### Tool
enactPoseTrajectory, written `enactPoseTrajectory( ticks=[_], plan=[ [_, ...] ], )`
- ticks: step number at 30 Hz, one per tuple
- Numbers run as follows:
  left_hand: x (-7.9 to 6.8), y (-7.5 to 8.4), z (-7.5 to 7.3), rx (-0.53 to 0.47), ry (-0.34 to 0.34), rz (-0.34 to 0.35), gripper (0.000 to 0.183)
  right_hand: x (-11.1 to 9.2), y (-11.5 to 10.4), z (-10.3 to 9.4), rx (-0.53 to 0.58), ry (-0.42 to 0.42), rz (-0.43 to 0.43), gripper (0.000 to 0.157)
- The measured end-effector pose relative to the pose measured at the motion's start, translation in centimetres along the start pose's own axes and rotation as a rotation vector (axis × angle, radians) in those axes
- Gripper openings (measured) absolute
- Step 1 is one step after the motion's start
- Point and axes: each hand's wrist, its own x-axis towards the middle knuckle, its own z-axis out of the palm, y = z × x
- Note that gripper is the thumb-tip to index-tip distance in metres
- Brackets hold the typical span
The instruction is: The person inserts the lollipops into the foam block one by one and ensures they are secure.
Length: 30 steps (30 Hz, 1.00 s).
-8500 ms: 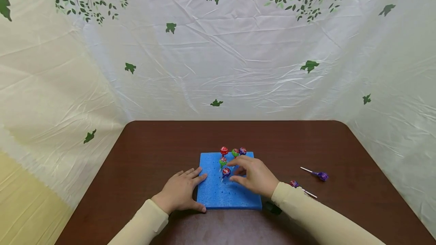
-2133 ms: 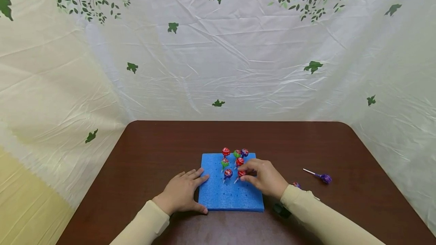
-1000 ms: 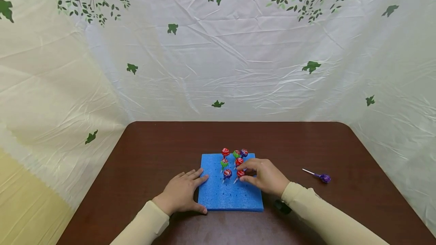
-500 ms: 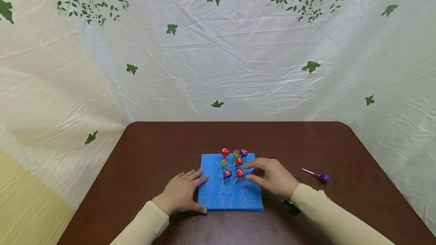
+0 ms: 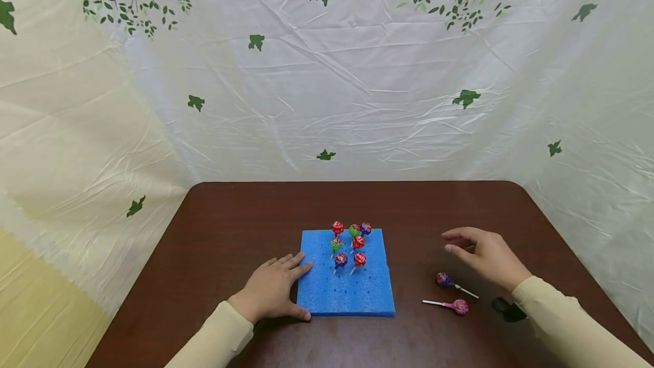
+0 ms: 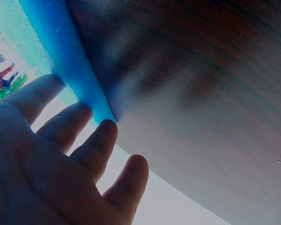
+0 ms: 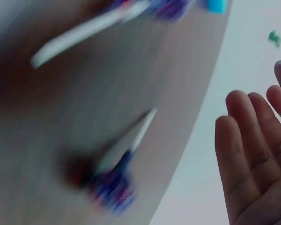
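A blue foam board lies on the table, and several wrapped lollipops stand in its back half on white sticks. Among them are a front red lollipop and a front blue-purple lollipop. My left hand rests along the board's left edge, fingers spread; in the left wrist view its fingertips touch the foam's side. Off to the board's right, my right hand hovers over the table with loosely bent fingers, holding nothing. In the right wrist view a purple lollipop lies on the table; the hand covers it from the head view.
Two more lollipops lie right of the board: a purple-red lollipop and a pink-red lollipop. A dark wrist camera sits under the right wrist. White cloth with leaf prints hangs behind the brown table.
My right hand has let go of the front red lollipop, which stays standing in the board, and has moved right across the table, uncovering two loose lollipops. My left hand has stayed put.
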Motion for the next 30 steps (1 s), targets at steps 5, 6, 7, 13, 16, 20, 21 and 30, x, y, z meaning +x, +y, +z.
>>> enactPoseTrajectory(
  ticks=[5, 6, 7, 13, 16, 20, 21, 30],
  plan=[
    [-0.1, 0.1, -0.1, -0.008, 0.003, 0.001, 0.102, -1.6, 2.3, -1.4, -0.052, -0.006, 0.084, 0.032],
    [-0.1, 0.1, -0.2, -0.010, 0.005, 0.001, 0.102, -1.8, 2.7, -1.5, -0.070, -0.007, 0.100, 0.034],
    [-0.1, 0.1, -0.2, -0.014, 0.006, 0.001, 0.102, -2.0, 3.1, -1.6, -0.090, -0.011, 0.116, 0.035],
    [-0.1, 0.3, -0.3, -0.022, 0.007, -0.002, 0.102, -3.1, 4.8, -1.2, -0.169, -0.101, 0.163, 0.037],
    [-0.1, 0.3, -0.2, -0.016, 0.007, -0.004, 0.102, -3.4, 5.2, -0.8, -0.190, -0.127, 0.144, 0.034],
    [-0.1, 0.3, -0.2, -0.012, 0.008, -0.002, 0.102, -3.4, 5.4, -0.4, -0.176, -0.122, 0.122, 0.033],
    [0.0, 0.3, -0.2, -0.011, 0.009, -0.001, 0.102, -3.4, 5.4, -0.3, -0.168, -0.115, 0.117, 0.032],
    [0.0, 0.2, -0.2, -0.007, 0.008, 0.001, 0.102, -2.1, 4.4, -0.2, -0.137, -0.015, 0.075, 0.026]
  ],
)
